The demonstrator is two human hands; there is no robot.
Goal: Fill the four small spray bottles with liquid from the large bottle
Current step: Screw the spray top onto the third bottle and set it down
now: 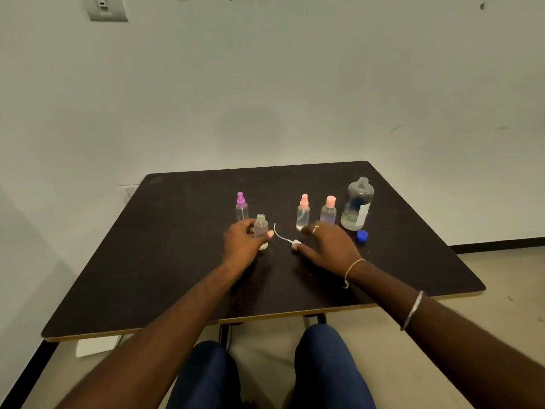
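My left hand [243, 245] grips a small clear bottle [261, 228] that stands upright with its neck uncovered. Its white spray head [295, 242] lies on the table just to the right, the thin tube curving back toward the bottle. My right hand [328, 246] is spread low over the table, and a fingertip touches that spray head. Behind stand a purple-topped spray bottle [241, 206], a pink-topped spray bottle [303, 214] and a pink-capped bottle [328, 211]. The large clear bottle [356, 205] stands uncapped at the right, partly full.
The blue cap [362, 235] of the large bottle lies on the dark table [177, 261] in front of it. The table's far edge meets a white wall. My knees show below the near edge.
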